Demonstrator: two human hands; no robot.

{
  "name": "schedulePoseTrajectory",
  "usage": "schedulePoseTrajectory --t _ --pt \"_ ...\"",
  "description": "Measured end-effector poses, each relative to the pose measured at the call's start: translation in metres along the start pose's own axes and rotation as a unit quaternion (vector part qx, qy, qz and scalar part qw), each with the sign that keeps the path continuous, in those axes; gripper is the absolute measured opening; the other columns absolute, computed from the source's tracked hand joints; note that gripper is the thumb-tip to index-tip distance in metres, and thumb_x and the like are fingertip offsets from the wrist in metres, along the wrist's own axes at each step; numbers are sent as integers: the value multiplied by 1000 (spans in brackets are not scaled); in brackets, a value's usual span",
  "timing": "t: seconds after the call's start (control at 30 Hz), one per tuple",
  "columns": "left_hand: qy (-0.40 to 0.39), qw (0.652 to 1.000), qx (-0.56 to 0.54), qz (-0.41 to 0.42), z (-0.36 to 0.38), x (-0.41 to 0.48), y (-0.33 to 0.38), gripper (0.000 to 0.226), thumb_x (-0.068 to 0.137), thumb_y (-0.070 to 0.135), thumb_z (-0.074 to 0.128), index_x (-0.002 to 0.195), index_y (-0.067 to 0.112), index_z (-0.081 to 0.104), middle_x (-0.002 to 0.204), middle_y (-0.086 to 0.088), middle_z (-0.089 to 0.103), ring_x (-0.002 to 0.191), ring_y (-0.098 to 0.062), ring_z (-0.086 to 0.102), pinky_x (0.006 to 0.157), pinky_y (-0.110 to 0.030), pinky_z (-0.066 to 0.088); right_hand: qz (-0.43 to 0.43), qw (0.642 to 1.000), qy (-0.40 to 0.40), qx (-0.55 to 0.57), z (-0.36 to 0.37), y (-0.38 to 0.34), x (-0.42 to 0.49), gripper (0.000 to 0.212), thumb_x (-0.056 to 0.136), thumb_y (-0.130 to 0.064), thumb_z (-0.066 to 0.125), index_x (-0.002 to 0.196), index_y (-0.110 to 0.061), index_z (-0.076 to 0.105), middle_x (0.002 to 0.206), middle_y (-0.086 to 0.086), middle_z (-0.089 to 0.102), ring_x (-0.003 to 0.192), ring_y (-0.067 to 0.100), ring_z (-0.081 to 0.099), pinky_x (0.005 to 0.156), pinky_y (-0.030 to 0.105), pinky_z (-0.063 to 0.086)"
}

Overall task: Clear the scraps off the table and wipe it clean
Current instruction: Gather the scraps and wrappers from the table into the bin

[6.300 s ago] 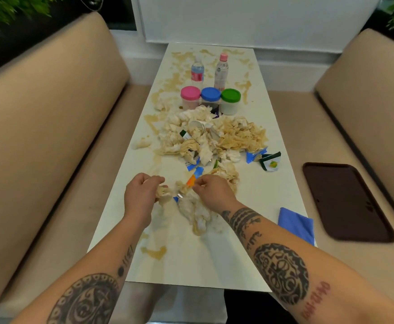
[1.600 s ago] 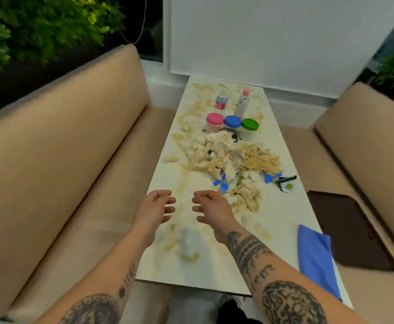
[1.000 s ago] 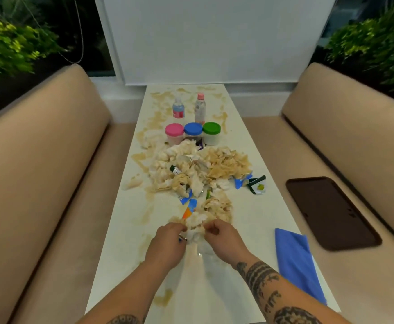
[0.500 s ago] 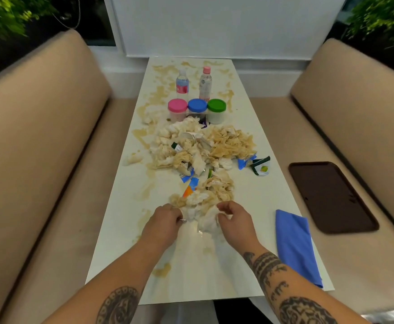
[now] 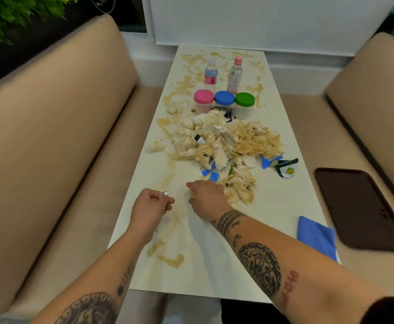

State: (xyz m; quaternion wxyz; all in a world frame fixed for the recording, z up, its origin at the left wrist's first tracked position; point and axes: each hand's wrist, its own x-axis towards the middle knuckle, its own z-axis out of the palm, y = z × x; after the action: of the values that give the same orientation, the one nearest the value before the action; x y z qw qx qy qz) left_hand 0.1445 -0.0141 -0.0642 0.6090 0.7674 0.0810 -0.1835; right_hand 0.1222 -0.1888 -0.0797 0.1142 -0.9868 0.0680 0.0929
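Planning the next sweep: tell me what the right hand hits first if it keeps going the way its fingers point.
The right hand points up the table and slightly left. Likely first contact: the blue scraps just past its fingertips, then the big pile of crumpled tissues. Depth is uncertain.

Scrap pile (image 5: pixel 224 146) mid-table (image 5: pixel 285 202) — jars (image 5: pixel 224 101) just behind it, bottles (image 5: pixel 234 73) farther back; cloth (image 5: pixel 316 237) nearer, right.

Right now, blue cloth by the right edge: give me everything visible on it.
The blue cloth looks like soft fabric, plain blue, folded flat into a rough rectangle. It lies on the white table at the near right edge, its long side running along that edge. It looks clean and unused. Neither hand touches it; the scraps lie apart from it, farther up the table. The dark tray sits beside it on the bench seat.
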Motion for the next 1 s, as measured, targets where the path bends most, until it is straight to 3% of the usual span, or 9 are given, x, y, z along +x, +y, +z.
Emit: schedulePoseTrajectory --t 0.1,0.2,0.3,0.43,0.57,0.67,0.77,0.83,1.0 --pt "-21 999 -37 2 -7 -4 -3 18 102 14 54 118 22 56 96 -7 75 76 -18 72 74 -28 55 -16 993 -11 -116 9 4 14 36 95 -16 52 131 -23 56 115 5 58 107 29 54 97 47 34" --pt "-25 999 -29 -2 -8 -2 -6 26 105 8 46 121 23 59 102 -8 71 74 -18 72 72 -29 55 -22 996 -5 -89 10 11 19 37 95 -12 49 127 -26 62 109 1 63 101 26 59 97 45 31" --pt "-33 999 -23 -17 -1 -1 -5 27 105 6 41 113 20 62 107 -8 68 72 -18 69 71 -30 56 10 994 41 99 -9 17 20 28 98 -20 50 118 -28 67 106 -6 70 98 19 63 93 40 35" --pt "-54 997 -6 -49 22 2 8 32 99 -1 36 103 18 61 99 -4 65 65 -17 55 64 -29 50 76 892 94 435 -51 32 1 24 98 -26 58 121 -24 64 89 -5 67 62 -2 60 60 18 46" --pt "-83 984 -114 -112 62 1 29 26 96 -1 40 99 12 63 84 -5 60 55 -16 41 56 -30 38 100 846 92 516 -65 50 -22 23 87 -29 78 103 -23 62 84 1 75 74 13 70 69 37 56" --pt "-119 961 -190 -162 93 -1 44 19 102 20 49 92 12 63 77 -4 56 51 -14 33 54 -28 33 112 865 80 483 -58 53 -37 20 78 -31 85 88 -26 68 83 -2 75 78 10 71 79 38 58" --pt "-170 954 -174 -178 116 -2 50 40 103 50 49 93 15 64 68 2 53 51 -11 31 53 -25 34 98 894 116 422 -51 54 -48 5 82 -32 80 82 -30 76 80 -13 70 75 -6 61 77 29 53" --pt "-188 961 -129 -156 125 -3 51 35 104 44 50 100 12 63 69 1 53 52 -12 33 51 -26 34 65 914 123 382 -51 59 -54 11 89 -27 72 80 -28 77 80 -13 63 80 -7 57 77 24 47" --pt "-146 983 -56 -100 125 -2 48 20 107 27 46 100 11 57 78 -4 48 59 -16 38 56 -31 37 92 916 82 383 -47 76 -70 26 98 -18 56 117 -26 71 112 -7 55 89 -4 51 79 10 37"
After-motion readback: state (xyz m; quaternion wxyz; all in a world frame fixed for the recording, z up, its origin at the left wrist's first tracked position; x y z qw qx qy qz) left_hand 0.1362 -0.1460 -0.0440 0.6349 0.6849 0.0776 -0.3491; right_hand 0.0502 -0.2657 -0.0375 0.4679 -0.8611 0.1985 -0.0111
